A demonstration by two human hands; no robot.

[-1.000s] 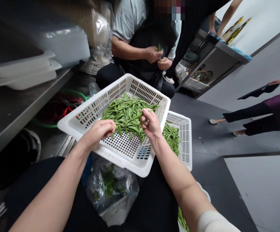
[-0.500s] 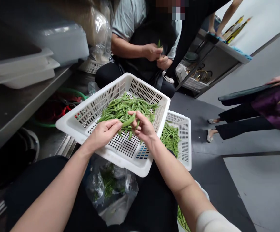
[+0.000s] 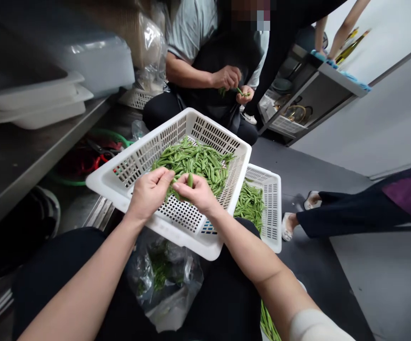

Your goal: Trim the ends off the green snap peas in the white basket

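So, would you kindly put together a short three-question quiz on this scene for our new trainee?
1. True or false: the person's right hand holds a green pod.
2. Multiple choice: what colour is the near basket, which both hands are over?
A) blue
B) white
C) black
3. Fill in the blank: in the picture, the second basket lies to the ____ of the near basket.

Key: 1. True. 2. B. 3. right.
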